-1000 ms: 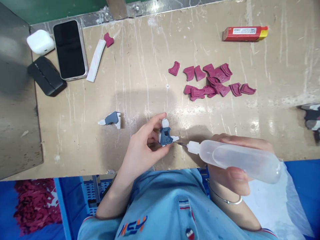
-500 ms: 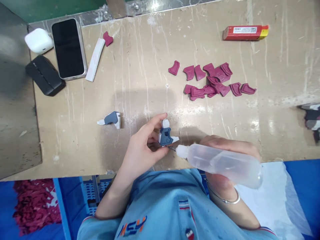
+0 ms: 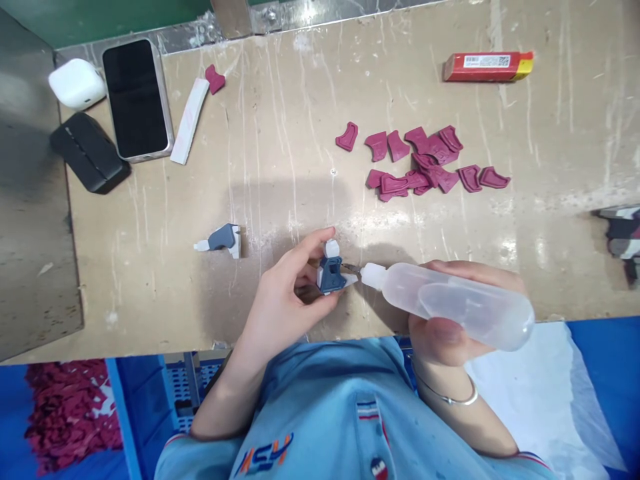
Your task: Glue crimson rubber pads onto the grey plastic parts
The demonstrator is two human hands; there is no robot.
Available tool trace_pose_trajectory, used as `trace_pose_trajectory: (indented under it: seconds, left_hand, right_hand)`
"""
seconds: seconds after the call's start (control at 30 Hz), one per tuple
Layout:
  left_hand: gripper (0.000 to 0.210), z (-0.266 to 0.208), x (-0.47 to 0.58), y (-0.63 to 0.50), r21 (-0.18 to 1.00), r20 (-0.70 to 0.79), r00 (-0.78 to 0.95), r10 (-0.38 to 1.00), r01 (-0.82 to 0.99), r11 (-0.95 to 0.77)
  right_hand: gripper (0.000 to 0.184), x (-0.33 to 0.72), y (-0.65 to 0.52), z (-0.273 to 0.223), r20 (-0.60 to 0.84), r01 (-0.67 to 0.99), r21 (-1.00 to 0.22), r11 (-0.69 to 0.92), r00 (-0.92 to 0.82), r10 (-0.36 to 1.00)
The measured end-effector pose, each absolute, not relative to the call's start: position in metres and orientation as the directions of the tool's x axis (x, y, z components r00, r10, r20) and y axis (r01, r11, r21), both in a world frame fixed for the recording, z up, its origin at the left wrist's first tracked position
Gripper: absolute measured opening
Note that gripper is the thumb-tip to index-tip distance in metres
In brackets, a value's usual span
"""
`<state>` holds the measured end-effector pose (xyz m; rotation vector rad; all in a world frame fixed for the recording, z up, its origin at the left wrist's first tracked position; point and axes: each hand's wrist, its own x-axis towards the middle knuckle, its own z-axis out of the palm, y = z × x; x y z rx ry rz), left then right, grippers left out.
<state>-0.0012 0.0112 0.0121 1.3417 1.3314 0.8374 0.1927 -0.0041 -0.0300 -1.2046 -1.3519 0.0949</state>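
Observation:
Between the thumb and fingers of my left hand (image 3: 290,287) is a small blue-grey and white plastic part (image 3: 330,275), held just above the table near its front edge. My right hand (image 3: 450,333) is wrapped round a translucent squeeze bottle (image 3: 455,303) lying nearly level. Its thin dark nozzle tip points left at the upper right edge of the plastic part; whether it touches I cannot tell. A similar blue-grey and white part (image 3: 221,240) lies on the table left of my left hand. Beyond my hands is a loose pile of maroon plastic pieces (image 3: 425,157).
A phone (image 3: 137,100), white case (image 3: 77,83), black case (image 3: 90,153) and white strip (image 3: 190,121) lie at the back left. A red box (image 3: 487,67) sits at the back right. A bin of maroon pieces (image 3: 75,413) stands below left; dark-and-white parts (image 3: 623,237) lie far right.
My right hand has moved the bottle slightly up and right, so its nozzle shifted from the part's lower edge to its upper right side. My left hand stays nearly still.

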Motion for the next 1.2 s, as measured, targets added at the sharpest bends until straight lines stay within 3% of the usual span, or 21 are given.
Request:
trace_pose_trajectory:
  seconds: [0.2, 0.6, 0.7, 0.77, 0.8, 0.83, 0.87, 0.9, 0.93, 0.97, 1.03, 1.07, 1.1, 1.13, 1.17, 1.2]
  left_hand:
    - [0.065, 0.014, 0.0, 0.012, 0.951, -0.199, 0.14, 0.97, 0.266, 0.156]
    - [0.066, 0.013, -0.001, 0.013, 0.948, -0.193, 0.139, 0.971, 0.283, 0.148]
    - [0.064, 0.015, 0.0, 0.014, 0.946, -0.2, 0.139, 0.97, 0.286, 0.154]
    - [0.061, 0.014, -0.001, 0.015, 0.943, -0.214, 0.137, 0.967, 0.289, 0.167]
    - [0.06, 0.013, -0.002, 0.015, 0.941, -0.217, 0.134, 0.967, 0.291, 0.171]
    - [0.059, 0.012, -0.003, 0.015, 0.94, -0.218, 0.133, 0.967, 0.295, 0.171]
    - [0.059, 0.009, -0.004, 0.015, 0.94, -0.213, 0.132, 0.968, 0.298, 0.166]
    - [0.059, 0.007, -0.005, 0.015, 0.941, -0.206, 0.134, 0.969, 0.299, 0.158]
    - [0.059, 0.004, -0.007, 0.015, 0.942, -0.198, 0.138, 0.97, 0.299, 0.15]
    - [0.06, 0.001, -0.008, 0.015, 0.943, -0.195, 0.142, 0.97, 0.3, 0.146]
    - [0.061, -0.002, -0.009, 0.016, 0.938, -0.201, 0.143, 0.969, 0.312, 0.148]
    - [0.061, -0.003, -0.009, 0.015, 0.936, -0.203, 0.141, 0.969, 0.32, 0.149]
    - [0.062, -0.003, -0.009, 0.015, 0.933, -0.204, 0.137, 0.969, 0.327, 0.15]
    - [0.063, -0.003, -0.009, 0.015, 0.931, -0.204, 0.131, 0.97, 0.331, 0.151]
    - [0.063, -0.002, -0.008, 0.015, 0.931, -0.205, 0.124, 0.971, 0.331, 0.154]
    - [0.063, -0.002, -0.008, 0.014, 0.932, -0.207, 0.118, 0.971, 0.327, 0.159]
  right_hand:
    - [0.043, 0.19, -0.011, -0.025, 0.571, 0.522, -0.778, 0.35, 0.353, 0.742]
    - [0.039, 0.186, -0.007, -0.029, 0.604, 0.483, -0.769, 0.42, 0.332, 0.724]
    - [0.032, 0.197, -0.005, -0.028, 0.497, 0.261, -0.867, 0.424, 0.392, 0.774]
    - [0.032, 0.218, 0.0, -0.029, 0.262, -0.194, -0.92, 0.34, 0.34, 0.903]
    - [0.032, 0.232, 0.005, -0.03, 0.114, -0.502, -0.836, 0.223, 0.238, 0.965]
    - [0.028, 0.248, 0.011, -0.032, 0.001, -0.779, -0.625, 0.057, 0.073, 0.997]
    - [0.022, 0.265, 0.017, -0.035, -0.054, -0.941, -0.312, -0.127, -0.116, 0.992]
    - [0.011, 0.282, 0.025, -0.038, -0.035, -0.966, 0.043, -0.256, -0.258, 0.966]
    - [0.009, 0.297, 0.032, -0.042, 0.03, -0.875, 0.327, -0.358, -0.369, 0.929]
    - [0.017, 0.31, 0.039, -0.046, 0.087, -0.769, 0.5, -0.398, -0.412, 0.907]
    - [0.025, 0.324, 0.045, -0.051, 0.154, -0.666, 0.613, -0.426, -0.428, 0.89]
    - [0.023, 0.324, 0.044, -0.052, 0.145, -0.697, 0.598, -0.395, -0.391, 0.909]
    - [0.019, 0.32, 0.04, -0.052, 0.109, -0.795, 0.506, -0.335, -0.327, 0.939]
    - [0.013, 0.313, 0.035, -0.051, 0.052, -0.929, 0.282, -0.242, -0.237, 0.97]
    - [0.012, 0.304, 0.029, -0.049, 0.006, -0.991, -0.067, -0.117, -0.117, 0.993]
    - [0.02, 0.293, 0.024, -0.045, 0.004, -0.885, -0.466, 0.026, 0.028, 1.0]
